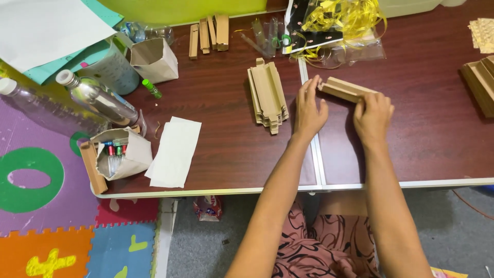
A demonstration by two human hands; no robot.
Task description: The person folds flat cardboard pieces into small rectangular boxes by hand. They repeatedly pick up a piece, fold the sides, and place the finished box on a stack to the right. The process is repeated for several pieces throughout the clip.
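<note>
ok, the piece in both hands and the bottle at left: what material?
Piece in both hands: looks like cardboard, matte tan, flat folded layers with raw edges, held by left hand and right hand. Bottle: probably metal, going by its shiny silver reflective body; white cap, likely plastic.

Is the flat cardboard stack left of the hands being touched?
No, the cardboard stack lies apart; both the left hand and right hand grip a cardboard piece.

Dark wood-grain table (221, 170) (pale metal edging); colourful foam mats (62, 247), grey floor (206, 247) below.
</note>
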